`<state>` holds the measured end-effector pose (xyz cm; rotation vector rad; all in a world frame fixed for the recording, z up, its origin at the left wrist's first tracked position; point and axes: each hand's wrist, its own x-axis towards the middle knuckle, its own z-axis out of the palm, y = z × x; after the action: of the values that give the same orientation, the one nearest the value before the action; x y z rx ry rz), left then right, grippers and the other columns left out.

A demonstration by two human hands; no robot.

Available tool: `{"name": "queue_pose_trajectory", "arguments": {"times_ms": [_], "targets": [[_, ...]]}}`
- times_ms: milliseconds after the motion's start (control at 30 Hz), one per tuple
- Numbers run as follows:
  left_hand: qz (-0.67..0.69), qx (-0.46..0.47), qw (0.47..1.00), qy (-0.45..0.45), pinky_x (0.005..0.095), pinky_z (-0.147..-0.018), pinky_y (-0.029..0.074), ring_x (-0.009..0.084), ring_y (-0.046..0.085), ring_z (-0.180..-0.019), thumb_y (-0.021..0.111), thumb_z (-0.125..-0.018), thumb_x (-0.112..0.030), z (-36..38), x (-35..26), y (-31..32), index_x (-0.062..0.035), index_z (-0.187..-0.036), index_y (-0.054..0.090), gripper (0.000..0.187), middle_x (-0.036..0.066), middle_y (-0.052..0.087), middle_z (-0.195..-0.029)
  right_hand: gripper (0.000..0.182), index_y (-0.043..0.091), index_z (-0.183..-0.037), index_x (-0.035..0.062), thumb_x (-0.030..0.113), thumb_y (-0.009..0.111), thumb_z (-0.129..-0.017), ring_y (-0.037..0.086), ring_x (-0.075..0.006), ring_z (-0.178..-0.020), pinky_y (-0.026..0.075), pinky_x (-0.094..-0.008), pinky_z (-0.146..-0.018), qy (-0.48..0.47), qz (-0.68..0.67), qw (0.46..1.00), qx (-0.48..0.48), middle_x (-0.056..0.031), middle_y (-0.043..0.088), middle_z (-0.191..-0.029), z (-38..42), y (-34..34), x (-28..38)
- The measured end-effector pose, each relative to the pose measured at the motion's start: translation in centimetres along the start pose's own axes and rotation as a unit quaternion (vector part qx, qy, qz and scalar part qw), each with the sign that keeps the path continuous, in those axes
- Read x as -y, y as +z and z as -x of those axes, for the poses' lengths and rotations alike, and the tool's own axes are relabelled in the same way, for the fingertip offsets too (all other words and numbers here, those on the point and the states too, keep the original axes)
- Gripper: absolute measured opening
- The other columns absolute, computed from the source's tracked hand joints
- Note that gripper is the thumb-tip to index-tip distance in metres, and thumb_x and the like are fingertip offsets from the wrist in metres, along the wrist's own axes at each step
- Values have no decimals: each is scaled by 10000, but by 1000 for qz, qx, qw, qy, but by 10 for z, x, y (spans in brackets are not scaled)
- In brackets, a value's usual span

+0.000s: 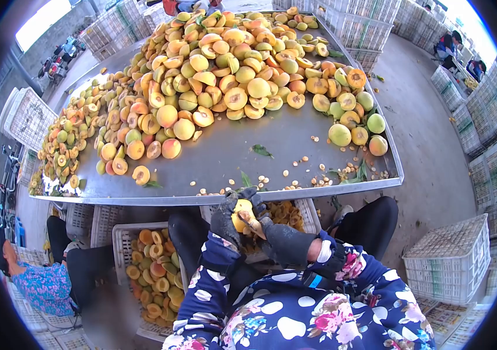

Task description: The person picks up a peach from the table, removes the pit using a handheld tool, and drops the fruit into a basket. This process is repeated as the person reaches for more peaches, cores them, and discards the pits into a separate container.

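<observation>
Just below the table's front edge, my left hand (226,220) in a dark glove is closed around a yellow peach (242,208). My right hand (283,240), also in a dark glove, is closed close against the fruit. A narrow brownish blade-like tool (252,224) runs from the right hand to the peach; its handle is hidden in the fingers. Under my hands stands a crate with cut peach pieces (288,217). Ahead, a large heap of halved peaches (219,70) lies on the metal table (219,157).
Peach pits (286,173) and leaves (262,150) lie near the table's raised rim. A white crate of peach halves (156,274) stands left of my legs. Another person (44,280) sits further left. Stacked crates (447,256) line the right side; more people are far back.
</observation>
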<state>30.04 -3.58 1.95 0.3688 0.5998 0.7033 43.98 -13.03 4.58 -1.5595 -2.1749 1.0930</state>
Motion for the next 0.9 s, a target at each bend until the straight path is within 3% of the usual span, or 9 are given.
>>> {"name": "queue_pose_trajectory", "arguments": {"times_ms": [67, 200, 333, 433, 500, 533, 600, 700, 900], "targets": [[22, 16, 1000, 11, 420, -767, 504, 290, 588, -830, 411, -878, -292, 10, 0, 13, 19, -1105, 469, 390, 177, 570, -954, 275, 416, -1035, -1, 65, 514, -787, 559, -253, -520, 407, -338, -430, 13, -74, 997, -3, -158, 538, -640, 2, -6, 4], [-339, -52, 900, 270, 360, -740, 508, 241, 573, -832, 325, -919, -223, -23, 41, -61, 13, -1148, 437, 347, 157, 544, -1014, 273, 383, -1054, 23, 111, 505, -827, 505, -148, -456, 395, -264, -378, 98, -357, 928, 35, -86, 505, -653, 6, -17, 16], [19, 108, 975, 192, 327, -750, 497, 219, 565, -860, 340, -912, -178, -15, 33, -52, -2, -1153, 424, 310, 142, 544, -1008, 308, 334, -1103, 35, 119, 478, -844, 483, -118, -439, 405, -230, -360, 150, -551, 814, 101, -60, 490, -702, 4, -18, 19], [-90, 70, 966, 233, 313, -767, 491, 222, 560, -895, 339, -917, -202, -20, 45, -72, -15, -1165, 421, 321, 138, 540, -1031, 202, 428, -965, 43, 152, 530, -829, 477, -142, -432, 356, -273, -337, 153, -554, 816, 61, -69, 499, -627, 5, -8, 15], [-268, -29, 931, 247, 332, -802, 493, 248, 562, -947, 340, -924, -245, -27, 51, -105, -23, -1189, 412, 353, 144, 531, -1102, 164, 436, -951, 52, 140, 515, -837, 472, -131, -429, 355, -262, -337, 98, -364, 926, 16, -56, 492, -624, 3, 2, 6], [-163, -16, 969, 182, 335, -801, 494, 245, 561, -949, 359, -917, -246, -18, 44, -83, -24, -1186, 418, 354, 142, 532, -1102, 145, 441, -944, 57, 133, 507, -841, 470, -126, -427, 355, -256, -337, 67, -261, 963, -7, -50, 489, -623, 2, 4, 3], [54, 12, 997, 46, 342, -799, 495, 240, 560, -952, 397, -901, -249, 5, 23, -18, -26, -1180, 430, 358, 139, 533, -1101, 134, 448, -936, 59, 137, 507, -845, 488, -115, -446, 361, -236, -343, 138, -423, 895, 46, -42, 499, -630, 4, -5, 10], [53, 4, 994, 94, 296, -586, 495, 186, 558, -687, 370, -902, -193, -5, 31, -32, -10, -1163, 434, 325, 99, 555, -916, 132, 456, -934, 68, 153, 513, -849, 493, -95, -449, 363, -202, -343, 126, -614, 773, 99, -27, 510, -642, 3, -2, 8], [-240, -17, 945, 222, 286, -587, 487, 178, 541, -697, 432, -879, -316, -16, 44, -64, -25, -1233, 402, 459, 91, 553, -957, 159, 463, -936, 85, 189, 541, -844, 446, -55, -400, 359, -171, -327, 85, -754, 644, 99, -1, 510, -623, 0, 23, 0]]}}
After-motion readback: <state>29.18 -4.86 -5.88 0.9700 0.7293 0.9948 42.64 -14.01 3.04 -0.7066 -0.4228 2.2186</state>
